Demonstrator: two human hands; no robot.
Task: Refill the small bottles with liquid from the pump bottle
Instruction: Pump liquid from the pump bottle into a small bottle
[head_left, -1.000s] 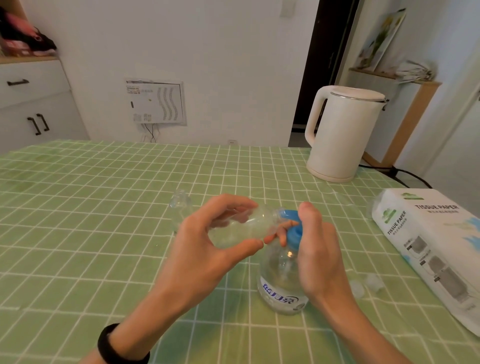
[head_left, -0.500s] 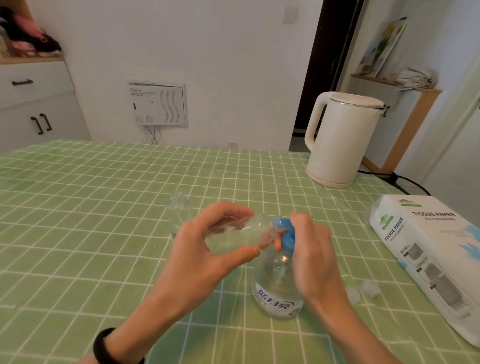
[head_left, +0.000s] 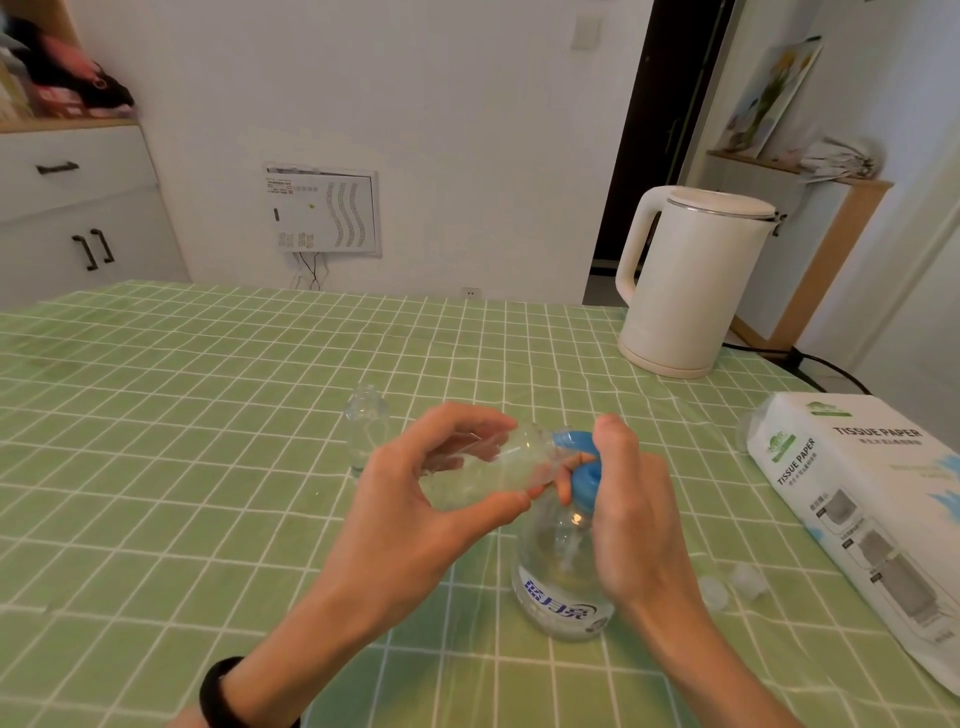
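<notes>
Small bottle lies tilted in my left hand, fingers gripping it, mouth at the blue spout of the pump bottle on the bench. My right hand clasps the pump head. I judge this one partly filled. The second small bottle, left of the pump bottle, looks empty, and both caps are off.

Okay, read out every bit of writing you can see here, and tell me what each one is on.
"TISSUE PAPER": dark capitals on the top face of the tissue pack.
"TISSUE PAPER": again on that pack's side face, running at a slant.
"蓝月亮": blue characters on the pump bottle label.
Too small to read: the fine print under the pack's titles, and the print on the wall panel.
</notes>
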